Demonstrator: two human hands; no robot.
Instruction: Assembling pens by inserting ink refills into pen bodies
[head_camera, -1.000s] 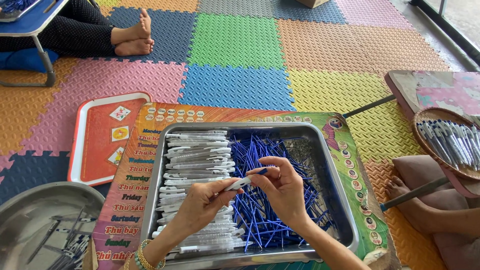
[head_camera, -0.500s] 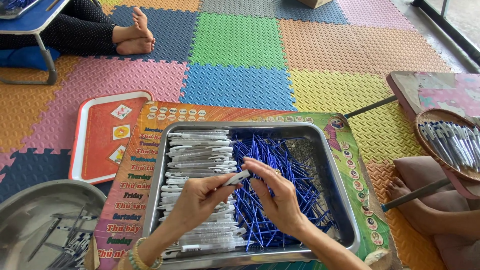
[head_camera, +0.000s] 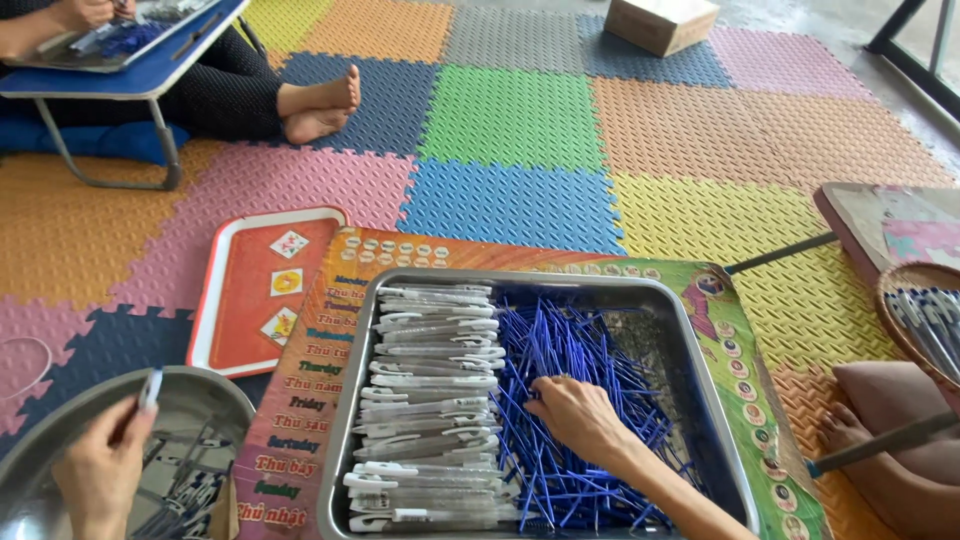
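— While sunk in the heap of blue refills (head_camera: 590, 350), right hand (head_camera: 580, 420) with fingers curled; cannot tell whether pinching one. Thin, light, bendy, slick: best nipped mid-length.
— And the left hand (head_camera: 100, 470)?
— Clenched on a white pen (head_camera: 150, 388) over the round bowl (head_camera: 60, 415), similar pieces inside. White barrels (head_camera: 430, 390) stacked left in the steel tray (head_camera: 560, 277), refills right.

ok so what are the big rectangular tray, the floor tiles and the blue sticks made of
The rectangular tray looks like metal, probably steel: grey, dull sheen, rolled rim. The floor tiles look like foam: matte, textured, with jigsaw-toothed edges interlocking. The blue sticks under the right hand look like thin plastic: uniform glossy blue, though that is less certain.
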